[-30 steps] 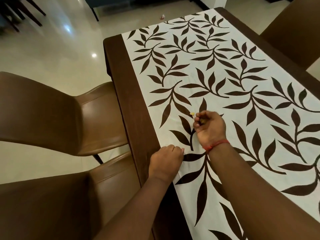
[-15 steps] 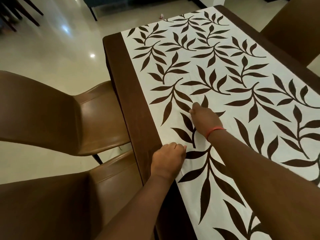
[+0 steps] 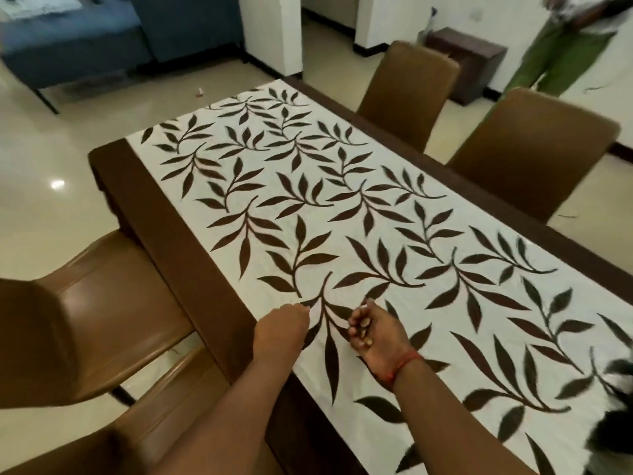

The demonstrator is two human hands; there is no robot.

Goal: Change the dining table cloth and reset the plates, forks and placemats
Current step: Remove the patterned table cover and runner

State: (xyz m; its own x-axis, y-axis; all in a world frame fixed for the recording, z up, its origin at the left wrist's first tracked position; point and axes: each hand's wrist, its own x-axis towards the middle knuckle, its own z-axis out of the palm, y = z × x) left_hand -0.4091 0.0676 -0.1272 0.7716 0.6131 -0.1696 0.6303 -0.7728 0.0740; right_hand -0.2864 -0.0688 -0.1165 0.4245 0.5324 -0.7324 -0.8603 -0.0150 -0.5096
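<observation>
A white table cloth (image 3: 342, 214) with dark brown leaf print and a brown border lies flat over the dining table (image 3: 582, 248). My left hand (image 3: 282, 329) rests on the cloth beside the brown border. Its back faces me and its fingers are curled under. My right hand (image 3: 373, 334), with a red thread at the wrist, hovers just right of it. It is turned on its side with the fingers curled toward the palm, and I see nothing in it. No plates, forks or placemats are in view.
Brown chairs stand at the near left (image 3: 102, 303) and along the far side (image 3: 534, 152). A person in green trousers (image 3: 561, 53) stands at the far right by a dark cabinet (image 3: 469, 60). A blue sofa (image 3: 78, 39) is far left. A blurred dark thing (image 3: 613, 437) sits at the right edge.
My right hand lifted off the cloth, drew back toward me and turned on its side with fingers curled. My left hand stayed put. My view rose toward the far chairs.
</observation>
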